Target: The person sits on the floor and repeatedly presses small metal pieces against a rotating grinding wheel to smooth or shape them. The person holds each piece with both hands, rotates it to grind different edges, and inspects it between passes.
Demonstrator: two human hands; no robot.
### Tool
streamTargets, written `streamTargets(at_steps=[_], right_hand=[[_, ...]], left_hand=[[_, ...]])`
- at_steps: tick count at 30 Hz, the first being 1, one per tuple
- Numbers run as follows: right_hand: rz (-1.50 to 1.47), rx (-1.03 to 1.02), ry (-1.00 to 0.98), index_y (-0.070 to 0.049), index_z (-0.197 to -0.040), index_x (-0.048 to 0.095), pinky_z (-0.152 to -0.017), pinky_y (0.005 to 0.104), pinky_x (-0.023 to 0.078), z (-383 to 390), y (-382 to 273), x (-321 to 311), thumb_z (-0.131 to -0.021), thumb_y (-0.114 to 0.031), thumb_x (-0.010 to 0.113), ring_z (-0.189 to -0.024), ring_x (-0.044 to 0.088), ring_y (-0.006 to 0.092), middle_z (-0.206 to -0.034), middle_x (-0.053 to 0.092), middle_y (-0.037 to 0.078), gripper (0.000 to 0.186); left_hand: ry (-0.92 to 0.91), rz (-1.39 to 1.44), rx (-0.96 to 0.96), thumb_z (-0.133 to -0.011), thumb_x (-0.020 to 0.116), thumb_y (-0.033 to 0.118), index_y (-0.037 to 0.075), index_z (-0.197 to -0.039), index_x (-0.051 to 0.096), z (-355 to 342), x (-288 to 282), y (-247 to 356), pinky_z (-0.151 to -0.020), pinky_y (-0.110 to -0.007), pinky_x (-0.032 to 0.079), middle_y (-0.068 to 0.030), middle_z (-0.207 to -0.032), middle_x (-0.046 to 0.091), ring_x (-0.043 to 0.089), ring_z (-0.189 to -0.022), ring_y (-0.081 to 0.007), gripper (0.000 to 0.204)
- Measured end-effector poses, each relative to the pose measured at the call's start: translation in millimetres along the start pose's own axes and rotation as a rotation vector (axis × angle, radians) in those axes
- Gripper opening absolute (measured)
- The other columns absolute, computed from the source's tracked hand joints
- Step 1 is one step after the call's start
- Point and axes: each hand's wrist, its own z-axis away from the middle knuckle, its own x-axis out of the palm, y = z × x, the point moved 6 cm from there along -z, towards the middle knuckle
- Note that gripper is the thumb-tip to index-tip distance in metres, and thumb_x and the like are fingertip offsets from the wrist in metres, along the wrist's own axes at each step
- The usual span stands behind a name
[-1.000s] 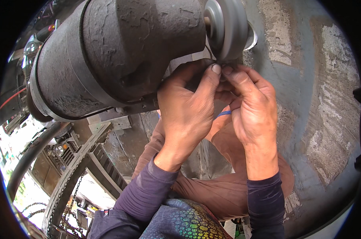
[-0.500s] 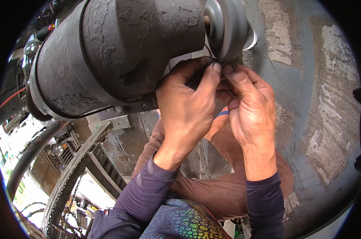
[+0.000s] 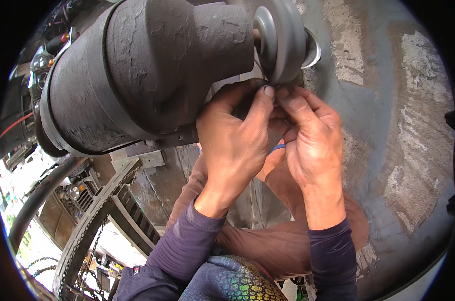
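A grinding wheel [image 3: 289, 42] on the shaft of a dark, grimy bench grinder [image 3: 152, 60] looks smooth and blurred, as if spinning. Just below its lower rim, my two hands meet with fingertips almost together. My left hand [image 3: 235, 130] is closed, thumb pressed against its bent fingers, close under the motor housing. My right hand [image 3: 313, 128] pinches with thumb and fingers beside it. Whatever small piece sits between the fingertips is hidden by the fingers and the shadow.
Behind the wheel shows a pale curved metal rim [image 3: 313, 47]. At the left stand a metal frame [image 3: 89, 220] with a hanging chain [image 3: 94, 246] and a thick dark curved bar [image 3: 37, 198]. My bent leg [image 3: 267, 246] is below my hands. The stained concrete floor [image 3: 413, 135] spreads right.
The view has shifted slightly, so the grinder sits a little further left. My hands stay together under the wheel, their fingertips marginally lower in the picture, with the same pinched grip.
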Motion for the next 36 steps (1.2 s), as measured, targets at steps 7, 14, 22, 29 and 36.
streamTargets(at_steps=[7, 14, 22, 29, 36], right_hand=[[0.003, 0.01, 0.024, 0.011, -0.11, 0.067, -0.077, 0.0313, 0.062, 0.8, -1.7, 2.2, -0.097, -0.007, 0.066, -0.082, 0.071, 0.0177, -0.098, 0.072, 0.014, 0.021], [0.085, 0.041, -0.021, 0.009, -0.118, 0.064, -0.083, 0.0366, 0.062, -0.3, -1.4, 2.8, -0.098, -0.012, 0.066, -0.091, 0.072, 0.0222, -0.106, 0.072, 0.014, 0.029], [0.117, 0.039, -0.031, 0.01, -0.119, 0.064, -0.081, 0.0359, 0.062, 0.0, -2.5, 4.7, -0.098, -0.011, 0.065, -0.09, 0.072, 0.0215, -0.104, 0.072, 0.015, 0.029], [0.165, 0.042, -0.028, 0.009, -0.117, 0.065, -0.077, 0.033, 0.062, -0.9, -2.0, 5.3, -0.098, -0.01, 0.066, -0.085, 0.072, 0.0188, -0.102, 0.073, 0.013, 0.027], [0.188, 0.036, -0.043, 0.008, -0.113, 0.067, -0.072, 0.0301, 0.06, -1.4, -2.7, 7.3, -0.097, -0.012, 0.069, -0.079, 0.07, 0.0164, -0.094, 0.072, 0.011, 0.026]], left_hand=[[0.009, -0.11, 0.077, -0.099, 0.068, 0.015, -0.008, -0.11, 0.07, -3.1, -1.4, -0.8, -0.069, -0.026, 0.057, -0.0098, -0.093, 0.073, 0.068, -0.078, -0.0124, 0.025], [0.019, 0.015, 0.003, -0.098, 0.068, 0.016, -0.006, -0.106, 0.072, 1.4, -0.9, -3.7, -0.074, -0.028, 0.055, -0.0096, -0.094, 0.075, 0.066, -0.084, -0.011, 0.024], [0.051, -0.065, 0.053, -0.098, 0.069, 0.017, -0.005, -0.106, 0.073, 1.4, -4.1, -2.3, -0.072, -0.027, 0.055, -0.0096, -0.093, 0.074, 0.067, -0.083, -0.0097, 0.024], [0.052, -0.046, 0.039, -0.099, 0.068, 0.016, -0.005, -0.105, 0.073, 4.4, -5.3, -2.3, -0.071, -0.025, 0.055, -0.0082, -0.091, 0.075, 0.067, -0.08, -0.0095, 0.023], [0.079, -0.035, 0.054, -0.098, 0.069, 0.016, -0.003, -0.104, 0.074, 5.4, -7.0, -1.9, -0.067, -0.024, 0.054, -0.0053, -0.086, 0.073, 0.066, -0.076, -0.0076, 0.021]])
